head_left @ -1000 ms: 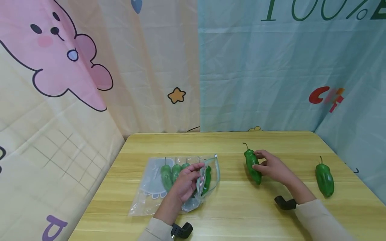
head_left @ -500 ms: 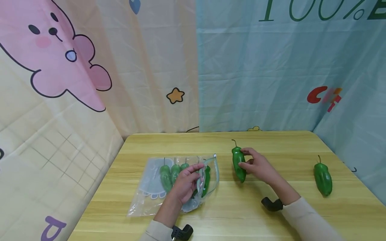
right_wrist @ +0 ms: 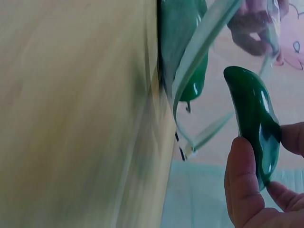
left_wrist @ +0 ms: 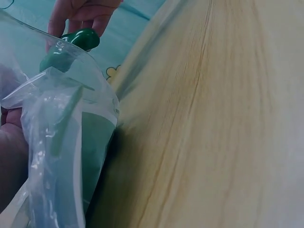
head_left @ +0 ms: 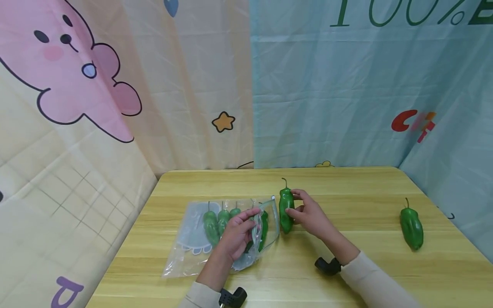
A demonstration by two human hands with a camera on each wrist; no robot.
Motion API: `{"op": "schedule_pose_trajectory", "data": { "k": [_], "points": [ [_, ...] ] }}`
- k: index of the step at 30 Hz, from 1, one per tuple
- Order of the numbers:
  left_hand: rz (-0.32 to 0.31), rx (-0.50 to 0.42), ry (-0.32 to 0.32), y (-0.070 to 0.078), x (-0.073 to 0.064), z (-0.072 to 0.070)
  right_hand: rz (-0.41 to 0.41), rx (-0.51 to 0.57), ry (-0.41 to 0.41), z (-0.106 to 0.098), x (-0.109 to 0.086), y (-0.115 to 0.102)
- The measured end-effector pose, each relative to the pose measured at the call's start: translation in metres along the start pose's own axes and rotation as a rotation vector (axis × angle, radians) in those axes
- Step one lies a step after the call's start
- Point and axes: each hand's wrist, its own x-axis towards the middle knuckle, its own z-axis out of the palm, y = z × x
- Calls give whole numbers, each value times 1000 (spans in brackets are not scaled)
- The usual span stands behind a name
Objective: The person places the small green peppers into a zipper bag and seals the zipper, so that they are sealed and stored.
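In the head view a clear zip bag (head_left: 181,263) lies on the left half of the table, with several green peppers (head_left: 210,226) inside. My left hand (head_left: 234,237) grips the bag's edge, and its mouth gapes toward the right. Between thumb and fingers my right hand (head_left: 311,216) pinches another green pepper (head_left: 286,209), stem up, just right of the bag's mouth. The right wrist view has this pepper (right_wrist: 254,111) beside the zip strip (right_wrist: 202,59); the bagged pepper (right_wrist: 178,42) shows behind the strip. Crumpled plastic (left_wrist: 52,156) fills the left of the left wrist view.
One more green pepper (head_left: 412,229) lies alone on the right of the wooden table (head_left: 346,184). Printed curtains (head_left: 327,98) hang behind the table and along its sides. A black wrist camera (head_left: 327,266) sits at each sleeve.
My right hand has carried the pepper leftward over the table, from well right of the bag to beside its mouth. The left hand stays on the bag's edge.
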Motion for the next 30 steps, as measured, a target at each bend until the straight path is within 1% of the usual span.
{"op": "schedule_pose_trajectory", "data": {
  "k": [3,6,10,14,21,25,30],
  "points": [
    [5,4,-9,-1,0,0,0,31,11,10,2,-1],
    [5,5,-17,-1,0,0,9,34,17,19,2,-1],
    [11,7,-27,-1,0,0,50,17,20,27,-2,0],
    [15,1,-24,-3,0,1,84,16,14,31,-6,2],
    [24,17,-14,-8,1,3,104,23,7,34,-10,5],
    [23,29,-4,-8,1,4,111,10,2,36,-14,5],
    [16,38,-1,-8,0,6,87,-22,-4,39,-20,2]
  ]
}}
